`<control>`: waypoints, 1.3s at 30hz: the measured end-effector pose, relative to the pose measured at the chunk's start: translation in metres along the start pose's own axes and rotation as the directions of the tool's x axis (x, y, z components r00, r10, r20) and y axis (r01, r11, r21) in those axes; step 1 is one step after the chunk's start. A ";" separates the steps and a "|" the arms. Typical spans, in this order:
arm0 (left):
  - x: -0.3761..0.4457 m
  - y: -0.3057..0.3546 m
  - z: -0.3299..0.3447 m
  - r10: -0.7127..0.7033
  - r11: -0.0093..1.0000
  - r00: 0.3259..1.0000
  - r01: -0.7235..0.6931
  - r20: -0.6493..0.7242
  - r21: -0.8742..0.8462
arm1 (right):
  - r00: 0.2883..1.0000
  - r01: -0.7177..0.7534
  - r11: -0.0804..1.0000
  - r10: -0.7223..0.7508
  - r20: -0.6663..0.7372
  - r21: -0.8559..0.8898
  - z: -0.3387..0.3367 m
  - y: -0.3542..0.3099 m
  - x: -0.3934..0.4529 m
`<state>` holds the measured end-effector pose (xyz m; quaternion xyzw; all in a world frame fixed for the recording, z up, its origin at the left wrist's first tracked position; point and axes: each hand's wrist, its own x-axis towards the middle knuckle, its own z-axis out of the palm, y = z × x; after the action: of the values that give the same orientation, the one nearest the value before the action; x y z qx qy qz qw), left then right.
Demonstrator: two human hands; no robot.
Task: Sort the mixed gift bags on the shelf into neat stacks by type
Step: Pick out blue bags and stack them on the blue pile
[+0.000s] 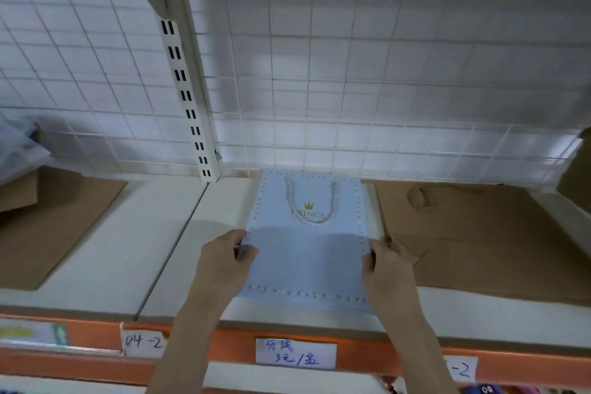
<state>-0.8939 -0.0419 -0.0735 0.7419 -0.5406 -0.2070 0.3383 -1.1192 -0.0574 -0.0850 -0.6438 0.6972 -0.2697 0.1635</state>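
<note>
Blue gift bag, pale and flat, lies on the cream shelf at the middle of the view; a dotted white border runs round its face, a gold crown sits above gold lettering near its far end, and a silver rope handle loops down over that print. Its long axis runs from 6 o'clock to 12 o'clock, the handle end pointing toward 12 at the back grid, the bottom edge overhanging slightly toward the shelf's front lip. The left hand pinches the bag's left edge, thumb on top and fingers curled beneath; the right hand pinches the right edge in the same way. Just beside the bag at 3 o'clock lies a flat brown paper bag with a twisted paper handle, its near corner touching the right hand's knuckles. Well apart at 9 o'clock another brown bag lies flat, with cardboard and a pale plastic-wrapped bundle behind it. A white wire grid backs the shelf, split by a slotted cream upright. Along the front edge at 6 o'clock runs an orange rail carrying handwritten paper labels.
</note>
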 end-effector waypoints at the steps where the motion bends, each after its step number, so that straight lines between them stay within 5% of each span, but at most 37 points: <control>1: -0.001 0.001 0.002 -0.002 1.000 1.000 0.002 -0.011 0.003 | 1.000 0.000 1.000 0.000 0.003 0.006 0.000 0.001 0.001; 10: -0.005 0.000 0.003 -0.030 0.999 0.997 0.030 -0.071 -0.011 | 0.999 0.047 0.996 -0.047 0.001 -0.076 0.001 -0.001 0.007; 17: -0.001 -0.037 -0.037 0.036 0.999 0.990 -0.032 -0.139 0.032 | 0.983 0.107 0.979 -0.131 -0.129 -0.176 0.016 -0.036 -0.009; 31: 0.040 -0.217 -0.263 0.137 0.981 0.943 -0.087 -0.302 0.174 | 0.972 0.228 0.973 -0.226 -0.062 0.029 0.172 -0.274 -0.087; 39: 0.061 -0.263 -0.322 0.136 0.987 0.923 -0.095 -0.360 0.129 | 0.955 0.296 0.955 -0.297 0.021 0.027 0.216 -0.338 -0.102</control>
<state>-0.4829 0.0397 -0.0399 0.7517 -0.5212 -0.0143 0.4039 -0.7092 -0.0012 -0.0715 -0.7424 0.5875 -0.2914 0.1372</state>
